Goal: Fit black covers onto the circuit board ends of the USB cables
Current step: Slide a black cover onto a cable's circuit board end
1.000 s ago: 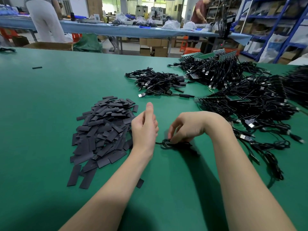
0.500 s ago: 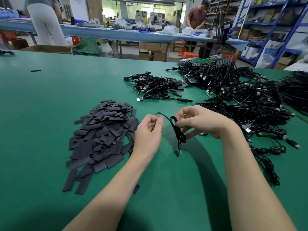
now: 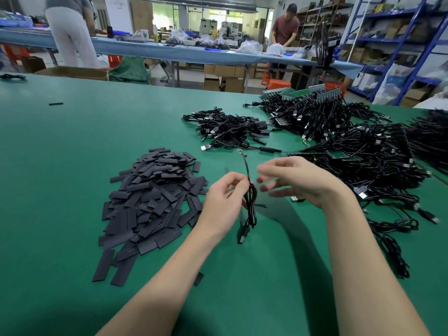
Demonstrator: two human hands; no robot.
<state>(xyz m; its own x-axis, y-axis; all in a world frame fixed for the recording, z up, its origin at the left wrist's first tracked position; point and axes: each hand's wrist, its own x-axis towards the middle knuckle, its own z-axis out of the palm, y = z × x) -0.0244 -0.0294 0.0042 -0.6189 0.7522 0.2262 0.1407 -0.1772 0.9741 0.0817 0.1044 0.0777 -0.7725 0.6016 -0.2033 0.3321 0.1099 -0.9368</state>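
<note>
Clearly the left hand (image 3: 224,204) pinches a light, floppy USB cable (image 3: 250,202) mid-bundle; slack dangles below that grip, above the desk (image 3: 72,146). Right hand (image 3: 298,180) hovers beside, fingers loose.

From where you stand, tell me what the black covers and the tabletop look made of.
Black covers: thin, flat matte strips, dull dark grey, likely soft plastic or heat-shrink sleeve; they lie limp in the heap. Tabletop: smooth green mat with a faint sheen, probably rubber or vinyl.

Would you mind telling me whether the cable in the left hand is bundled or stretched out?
Bundled: the cable hangs in looped coils from the left hand, with one end sticking up.
</note>
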